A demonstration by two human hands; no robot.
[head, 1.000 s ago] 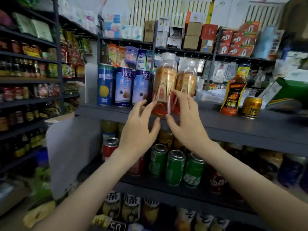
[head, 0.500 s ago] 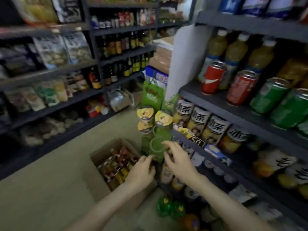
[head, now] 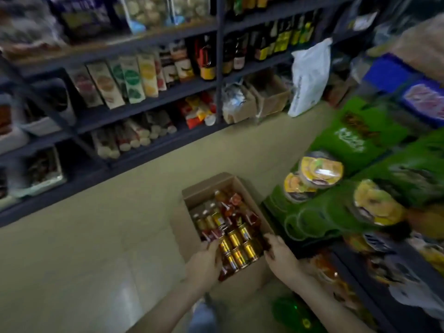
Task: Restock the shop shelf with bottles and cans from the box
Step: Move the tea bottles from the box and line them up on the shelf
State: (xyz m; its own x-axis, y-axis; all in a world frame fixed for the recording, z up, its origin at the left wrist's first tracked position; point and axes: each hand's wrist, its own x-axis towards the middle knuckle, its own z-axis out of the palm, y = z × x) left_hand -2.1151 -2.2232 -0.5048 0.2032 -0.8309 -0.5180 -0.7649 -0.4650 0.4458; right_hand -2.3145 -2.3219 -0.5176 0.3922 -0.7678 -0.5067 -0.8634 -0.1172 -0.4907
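Box (head: 206, 186): sitting open-topped on the floor (head: 96, 236), probably parked there so the stock is staying within a stoop's reach of the shelf.
Shop shelf (head: 355, 270): running along the right of the box, just beside it; its goods are blurring out.
Gold cans (head: 240, 251): filling the near half of the box in tight rows, touching 1 another, likely so nothing is rolling about.
Bottles (head: 211, 219): filling the far half of the box, directly behind the cans.
Axis: long axes are running from the box's near wall toward its far wall, with the bottle caps pointing at the far wall. Standing or lying, the steep view is not showing.
Left hand (head: 204, 263): reaching in over the box's left wall. Its fingers (head: 212, 245) are curving down at the cans' left edge; whether they are gripping anything, I cannot tell.
Right hand (head: 280, 257): reaching in at the box's right wall, fingers bending down beside the cans. Gripping or only touching, I cannot tell.
Step, judged: both hands are flanking the can rows, seemingly going for the next pick.
Green cartons (head: 355, 138): stacking up right of the box, beyond it.
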